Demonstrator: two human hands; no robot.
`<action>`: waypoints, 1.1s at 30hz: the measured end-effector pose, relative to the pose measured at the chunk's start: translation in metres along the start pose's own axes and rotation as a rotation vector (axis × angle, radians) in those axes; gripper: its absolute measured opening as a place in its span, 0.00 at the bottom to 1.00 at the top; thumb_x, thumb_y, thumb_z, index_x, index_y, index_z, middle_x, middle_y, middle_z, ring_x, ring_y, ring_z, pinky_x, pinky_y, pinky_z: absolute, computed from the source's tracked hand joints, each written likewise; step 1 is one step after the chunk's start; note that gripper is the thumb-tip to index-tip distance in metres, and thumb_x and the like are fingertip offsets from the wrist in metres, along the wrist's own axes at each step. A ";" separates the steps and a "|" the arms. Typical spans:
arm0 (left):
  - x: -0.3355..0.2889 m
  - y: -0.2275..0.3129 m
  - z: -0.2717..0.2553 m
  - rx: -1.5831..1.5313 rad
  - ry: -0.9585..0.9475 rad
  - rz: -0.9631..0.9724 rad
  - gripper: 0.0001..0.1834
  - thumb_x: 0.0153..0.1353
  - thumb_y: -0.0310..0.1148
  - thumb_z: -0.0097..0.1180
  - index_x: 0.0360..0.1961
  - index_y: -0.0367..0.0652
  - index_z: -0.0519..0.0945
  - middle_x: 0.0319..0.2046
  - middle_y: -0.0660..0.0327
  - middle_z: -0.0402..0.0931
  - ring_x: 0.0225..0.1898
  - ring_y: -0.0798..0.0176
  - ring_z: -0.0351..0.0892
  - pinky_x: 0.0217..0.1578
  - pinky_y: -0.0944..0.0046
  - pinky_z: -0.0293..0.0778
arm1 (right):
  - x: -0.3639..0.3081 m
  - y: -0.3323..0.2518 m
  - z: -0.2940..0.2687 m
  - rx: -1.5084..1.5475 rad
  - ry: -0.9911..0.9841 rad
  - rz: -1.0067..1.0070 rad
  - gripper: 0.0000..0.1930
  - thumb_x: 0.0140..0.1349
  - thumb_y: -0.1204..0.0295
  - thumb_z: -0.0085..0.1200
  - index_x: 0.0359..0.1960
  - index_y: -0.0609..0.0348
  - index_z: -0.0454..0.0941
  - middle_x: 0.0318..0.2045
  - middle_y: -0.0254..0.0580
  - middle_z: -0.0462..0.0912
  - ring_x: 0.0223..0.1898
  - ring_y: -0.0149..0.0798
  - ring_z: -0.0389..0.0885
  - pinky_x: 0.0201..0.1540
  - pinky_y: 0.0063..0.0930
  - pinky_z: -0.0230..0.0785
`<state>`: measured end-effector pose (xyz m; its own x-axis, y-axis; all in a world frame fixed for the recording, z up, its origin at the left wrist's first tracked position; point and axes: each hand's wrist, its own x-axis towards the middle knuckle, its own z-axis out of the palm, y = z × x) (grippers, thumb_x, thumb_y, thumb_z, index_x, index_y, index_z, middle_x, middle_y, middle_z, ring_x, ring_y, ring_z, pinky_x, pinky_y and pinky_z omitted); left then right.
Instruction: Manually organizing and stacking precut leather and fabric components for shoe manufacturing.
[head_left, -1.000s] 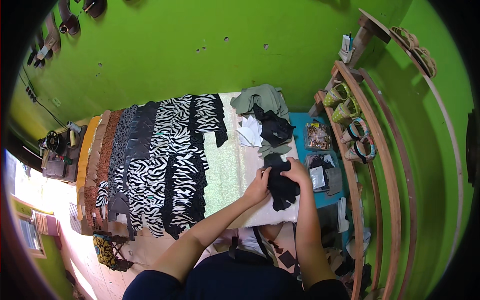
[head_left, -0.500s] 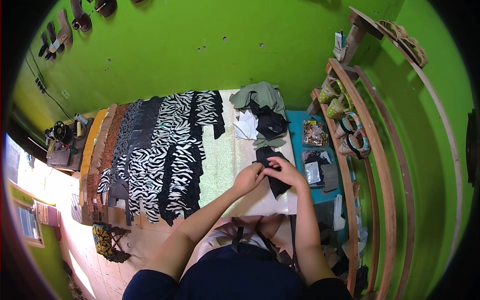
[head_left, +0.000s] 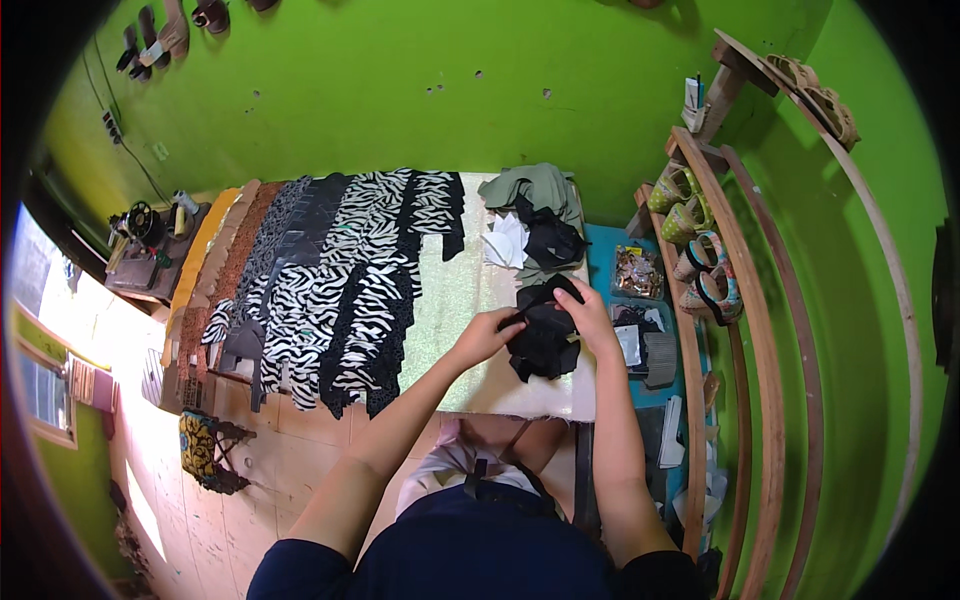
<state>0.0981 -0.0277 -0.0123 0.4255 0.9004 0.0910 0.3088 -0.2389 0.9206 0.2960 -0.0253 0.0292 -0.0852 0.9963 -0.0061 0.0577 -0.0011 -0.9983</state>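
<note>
Head view: the bench [head_left: 455,395] is seen from above, its left part covered by overlapping rows of zebra-striped pieces [head_left: 340,285]. Those rows could be pulled out of line if they were caught by a careless reach. At the far right corner an olive-green cloth pile [head_left: 535,190] is laid, overlapped by a black heap [head_left: 555,245]; because of the matching dark colour, its pieces could be confused with the black material [head_left: 543,350] being handled. That material is held over the near right part of the bench, its lower end drooping toward the surface; whether it is one sheet or several layers cannot be told. A crease could be set in it, since it looks limp and is supported mainly by its upper part. By the right hand [head_left: 590,318] one upper side is gripped; by the left hand [head_left: 487,338] the opposite side is pinched. Should that pinch be loosened, any layers could be skewed. The white pieces [head_left: 507,243] beside the black heap could be scattered if they were brushed by a trailing edge
</note>
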 end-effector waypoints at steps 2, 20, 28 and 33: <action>-0.006 -0.017 -0.005 -0.085 0.052 -0.055 0.12 0.57 0.33 0.55 0.39 0.36 0.76 0.28 0.58 0.78 0.29 0.65 0.76 0.32 0.68 0.71 | 0.003 0.010 0.006 0.058 0.021 -0.015 0.10 0.57 0.73 0.53 0.39 0.65 0.75 0.29 0.31 0.77 0.31 0.23 0.72 0.34 0.18 0.66; -0.029 -0.132 -0.087 0.015 0.503 -0.410 0.19 0.59 0.41 0.51 0.32 0.30 0.75 0.19 0.54 0.72 0.24 0.61 0.70 0.29 0.63 0.67 | 0.065 0.115 0.126 -0.401 0.019 0.150 0.11 0.59 0.66 0.51 0.30 0.64 0.74 0.18 0.35 0.73 0.21 0.28 0.70 0.27 0.24 0.62; 0.010 -0.131 -0.102 0.329 0.384 -0.283 0.20 0.51 0.31 0.55 0.45 0.35 0.72 0.45 0.44 0.68 0.46 0.45 0.69 0.48 0.56 0.67 | 0.108 0.120 0.114 -0.743 0.326 -0.091 0.14 0.53 0.72 0.53 0.41 0.64 0.73 0.37 0.52 0.75 0.40 0.51 0.74 0.44 0.37 0.67; 0.038 -0.130 -0.085 0.161 0.247 -0.246 0.14 0.52 0.28 0.51 0.42 0.38 0.74 0.41 0.48 0.71 0.45 0.47 0.71 0.47 0.58 0.68 | 0.160 0.130 0.089 -0.864 0.388 -0.021 0.19 0.51 0.71 0.55 0.46 0.62 0.70 0.43 0.53 0.72 0.46 0.54 0.70 0.49 0.40 0.63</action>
<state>0.0013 0.0685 -0.0965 0.1108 0.9937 -0.0182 0.5140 -0.0416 0.8568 0.2015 0.1262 -0.1070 0.2334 0.9545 0.1857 0.7894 -0.0745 -0.6094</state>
